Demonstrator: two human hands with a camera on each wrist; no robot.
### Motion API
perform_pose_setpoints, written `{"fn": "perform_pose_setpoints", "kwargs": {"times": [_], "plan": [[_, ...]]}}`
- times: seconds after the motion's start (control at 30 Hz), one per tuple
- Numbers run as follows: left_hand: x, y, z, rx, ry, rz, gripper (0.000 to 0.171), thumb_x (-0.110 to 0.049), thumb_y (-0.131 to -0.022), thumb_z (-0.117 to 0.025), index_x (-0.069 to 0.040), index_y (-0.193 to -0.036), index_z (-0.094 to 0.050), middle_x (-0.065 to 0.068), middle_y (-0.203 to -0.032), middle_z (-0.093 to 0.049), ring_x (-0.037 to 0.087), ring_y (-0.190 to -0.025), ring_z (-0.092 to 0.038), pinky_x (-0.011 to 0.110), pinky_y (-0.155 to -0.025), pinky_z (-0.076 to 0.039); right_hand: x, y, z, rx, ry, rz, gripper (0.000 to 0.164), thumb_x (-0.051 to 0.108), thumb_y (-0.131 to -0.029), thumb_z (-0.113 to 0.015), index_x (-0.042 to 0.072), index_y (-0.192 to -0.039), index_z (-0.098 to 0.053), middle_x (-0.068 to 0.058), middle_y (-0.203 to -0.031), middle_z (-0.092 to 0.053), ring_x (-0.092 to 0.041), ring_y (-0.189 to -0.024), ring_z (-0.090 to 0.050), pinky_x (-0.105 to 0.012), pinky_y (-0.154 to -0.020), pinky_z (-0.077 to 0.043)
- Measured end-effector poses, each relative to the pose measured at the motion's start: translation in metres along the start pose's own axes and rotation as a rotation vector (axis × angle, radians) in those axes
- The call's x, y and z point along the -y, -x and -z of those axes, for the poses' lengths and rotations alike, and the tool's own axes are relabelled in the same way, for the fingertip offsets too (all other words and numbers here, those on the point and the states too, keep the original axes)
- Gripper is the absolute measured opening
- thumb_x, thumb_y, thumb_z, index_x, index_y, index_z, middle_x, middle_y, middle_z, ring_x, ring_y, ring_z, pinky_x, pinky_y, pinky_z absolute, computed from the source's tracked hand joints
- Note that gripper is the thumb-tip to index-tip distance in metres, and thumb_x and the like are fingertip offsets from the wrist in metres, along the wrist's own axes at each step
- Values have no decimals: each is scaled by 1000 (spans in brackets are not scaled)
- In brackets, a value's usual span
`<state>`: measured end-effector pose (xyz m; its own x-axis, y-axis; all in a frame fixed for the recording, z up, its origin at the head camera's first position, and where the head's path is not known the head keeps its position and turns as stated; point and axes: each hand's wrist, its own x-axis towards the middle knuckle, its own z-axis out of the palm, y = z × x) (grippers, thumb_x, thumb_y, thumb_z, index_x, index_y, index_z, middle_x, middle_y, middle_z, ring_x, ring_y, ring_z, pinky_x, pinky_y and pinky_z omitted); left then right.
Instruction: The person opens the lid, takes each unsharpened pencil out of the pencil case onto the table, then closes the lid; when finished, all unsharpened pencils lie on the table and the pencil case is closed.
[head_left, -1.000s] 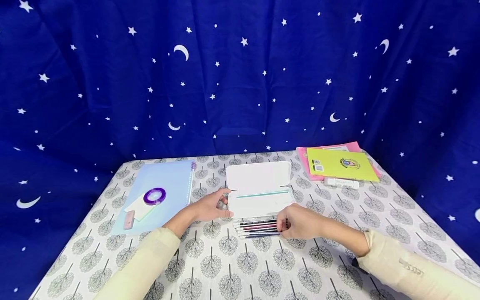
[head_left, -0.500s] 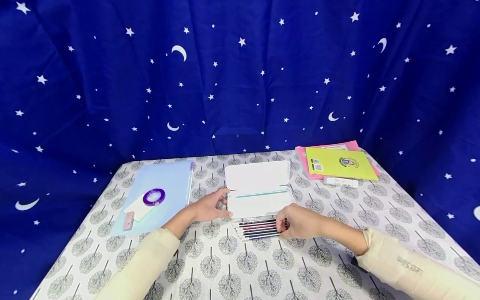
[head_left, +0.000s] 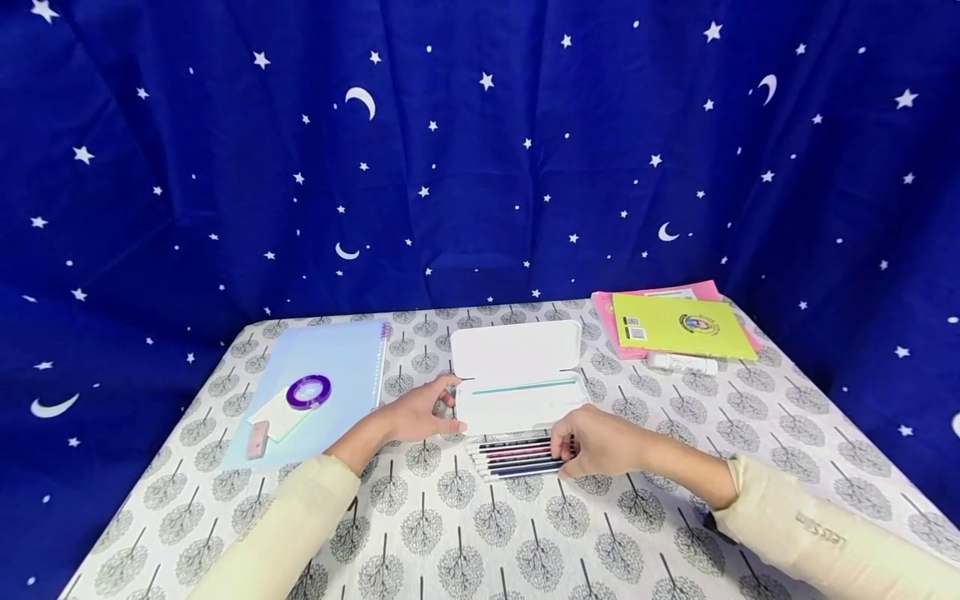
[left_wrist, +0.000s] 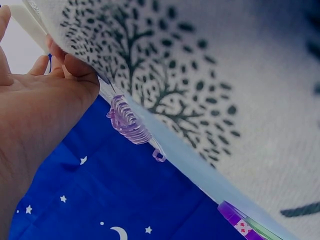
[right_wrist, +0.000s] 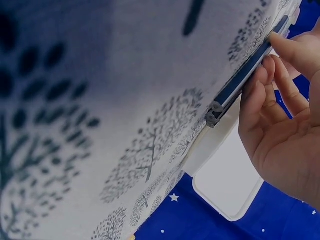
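Note:
A white pencil case (head_left: 517, 410) lies open on the table, lid folded back, a thin teal strip along its tray. My left hand (head_left: 416, 414) holds its left end, thumb at the near corner and index finger by the hinge. Just in front of the case, my right hand (head_left: 600, 442) grips the right ends of several pencils (head_left: 521, 460) laid side by side, dark ones and a red one with white tips to the left. In the right wrist view, thumb and fingers pinch dark blue pencils (right_wrist: 240, 80) close over the cloth.
At left lies a light blue spiral notebook (head_left: 330, 358) bearing a purple tape roll (head_left: 308, 392), a white pad (head_left: 277, 421) and a pink eraser (head_left: 257, 440). Yellow (head_left: 660, 329) and pink (head_left: 606, 321) booklets lie back right, with a white glue stick (head_left: 682, 364) before them.
The left ends of the nearest pencils have shifted slightly toward me, fanning the row a little. The left hand and the pencil case stay in place.

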<state>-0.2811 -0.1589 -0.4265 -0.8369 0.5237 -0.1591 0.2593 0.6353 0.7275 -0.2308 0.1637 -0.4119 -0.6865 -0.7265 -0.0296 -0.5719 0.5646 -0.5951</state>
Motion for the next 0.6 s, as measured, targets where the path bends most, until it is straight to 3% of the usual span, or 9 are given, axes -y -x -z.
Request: {"fn": "perform_pose_setpoints", "kwargs": {"times": [0.6], "plan": [[2, -2, 0, 0, -34, 1, 81, -37, -88, -74, -14, -153, -31, 2, -122, -56, 14, -97, -55, 36, -94, -46, 0, -1, 3, -11, -8, 30, 16, 2, -76, -81, 12, -84, -71, 10, -74, -63, -5, -59, -56, -24, -69, -50]]}}
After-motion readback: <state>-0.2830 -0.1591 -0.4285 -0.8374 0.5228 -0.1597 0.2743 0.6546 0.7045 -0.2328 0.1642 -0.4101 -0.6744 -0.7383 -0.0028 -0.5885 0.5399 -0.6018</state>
